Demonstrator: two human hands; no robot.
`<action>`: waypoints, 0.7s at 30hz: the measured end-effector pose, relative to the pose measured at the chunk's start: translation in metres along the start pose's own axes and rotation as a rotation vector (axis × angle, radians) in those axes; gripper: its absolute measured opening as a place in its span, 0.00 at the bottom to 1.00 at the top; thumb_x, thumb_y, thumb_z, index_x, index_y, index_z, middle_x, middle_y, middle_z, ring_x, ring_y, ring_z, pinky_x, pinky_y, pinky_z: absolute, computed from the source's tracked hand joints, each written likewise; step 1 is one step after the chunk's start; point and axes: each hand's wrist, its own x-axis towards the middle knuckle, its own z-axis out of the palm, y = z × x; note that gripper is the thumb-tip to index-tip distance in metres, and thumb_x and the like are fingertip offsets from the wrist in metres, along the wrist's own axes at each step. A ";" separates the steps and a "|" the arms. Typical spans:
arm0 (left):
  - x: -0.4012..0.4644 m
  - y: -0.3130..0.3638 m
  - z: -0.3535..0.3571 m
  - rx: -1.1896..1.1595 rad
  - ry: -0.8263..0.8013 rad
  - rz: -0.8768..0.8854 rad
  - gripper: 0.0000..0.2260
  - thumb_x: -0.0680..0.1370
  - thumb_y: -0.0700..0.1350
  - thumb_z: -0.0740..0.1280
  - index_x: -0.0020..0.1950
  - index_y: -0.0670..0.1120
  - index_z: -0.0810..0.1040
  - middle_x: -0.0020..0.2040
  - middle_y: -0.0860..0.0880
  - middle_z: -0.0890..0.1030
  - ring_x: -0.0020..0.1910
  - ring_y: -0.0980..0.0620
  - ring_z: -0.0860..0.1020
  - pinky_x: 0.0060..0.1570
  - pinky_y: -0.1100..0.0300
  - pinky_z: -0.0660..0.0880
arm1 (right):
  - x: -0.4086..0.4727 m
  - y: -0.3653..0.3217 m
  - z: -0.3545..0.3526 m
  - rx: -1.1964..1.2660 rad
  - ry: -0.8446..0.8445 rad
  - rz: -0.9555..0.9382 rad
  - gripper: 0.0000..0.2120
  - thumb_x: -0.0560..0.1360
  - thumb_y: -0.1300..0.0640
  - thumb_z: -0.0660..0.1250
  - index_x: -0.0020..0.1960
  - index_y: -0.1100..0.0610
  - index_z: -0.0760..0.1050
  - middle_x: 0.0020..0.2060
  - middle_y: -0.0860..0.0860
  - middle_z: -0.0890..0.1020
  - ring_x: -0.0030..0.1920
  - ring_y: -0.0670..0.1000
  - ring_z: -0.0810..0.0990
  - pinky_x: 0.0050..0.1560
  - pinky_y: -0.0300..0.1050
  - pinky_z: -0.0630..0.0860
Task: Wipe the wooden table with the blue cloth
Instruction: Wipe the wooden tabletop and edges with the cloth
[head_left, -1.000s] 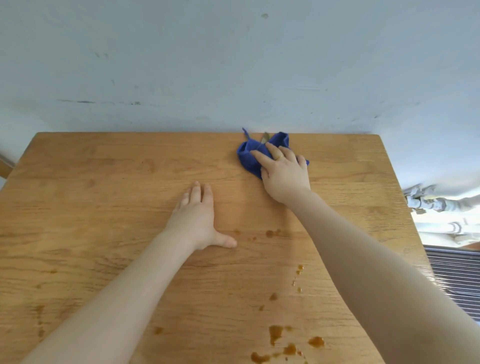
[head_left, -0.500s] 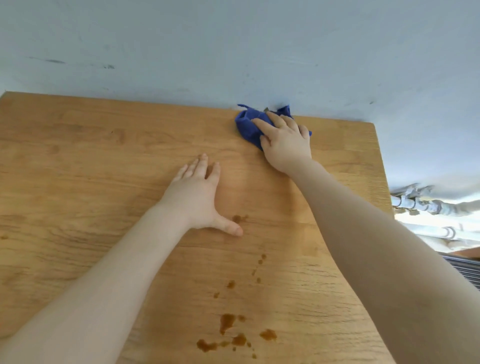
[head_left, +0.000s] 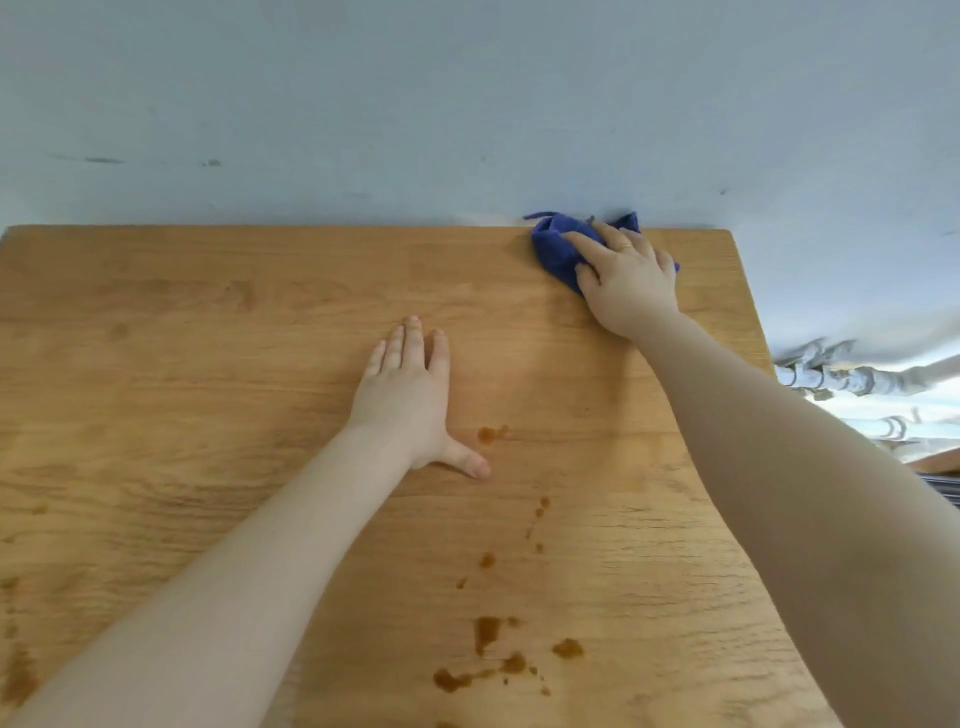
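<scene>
At the far right corner of the light-brown wooden table (head_left: 208, 364), just beside the pale blue wall (head_left: 467, 104), we have our right hand (head_left: 631, 280) pressed down on the crumpled dark-blue cloth (head_left: 556, 249). Its fingers lie spread over the cloth, slightly bent; we cannot tell whether they pinch the fabric or only push on it. Our left hand (head_left: 408, 400) rests flat on the wood near the middle, fingers straight, thumb out, grasping nothing.

We judge the wiping far from finished. A trail of brown spilled drops (head_left: 488, 634) runs from just beside our left thumb down toward the near edge, well apart from the cloth, and fainter brown smears (head_left: 21, 675) mark the near left side. The far strip looks free of spots.
</scene>
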 end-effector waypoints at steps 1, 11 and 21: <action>0.000 0.000 0.000 -0.004 -0.002 0.002 0.66 0.55 0.74 0.68 0.75 0.43 0.34 0.75 0.38 0.33 0.76 0.43 0.38 0.73 0.52 0.38 | -0.001 -0.001 0.001 0.001 0.008 0.016 0.19 0.80 0.51 0.52 0.71 0.42 0.62 0.74 0.51 0.61 0.73 0.56 0.56 0.68 0.56 0.53; -0.010 0.012 -0.010 -0.030 -0.022 -0.023 0.62 0.60 0.69 0.71 0.75 0.44 0.34 0.76 0.40 0.35 0.76 0.44 0.38 0.73 0.51 0.39 | -0.080 0.031 -0.005 0.025 0.021 -0.257 0.27 0.72 0.42 0.46 0.66 0.43 0.70 0.69 0.50 0.71 0.69 0.58 0.66 0.63 0.56 0.61; -0.013 0.087 -0.020 -0.174 0.057 0.246 0.48 0.69 0.62 0.69 0.77 0.50 0.42 0.78 0.52 0.42 0.76 0.50 0.46 0.73 0.56 0.43 | -0.009 0.075 -0.011 0.032 0.099 -0.104 0.19 0.77 0.51 0.56 0.67 0.45 0.68 0.68 0.51 0.69 0.67 0.58 0.65 0.65 0.55 0.59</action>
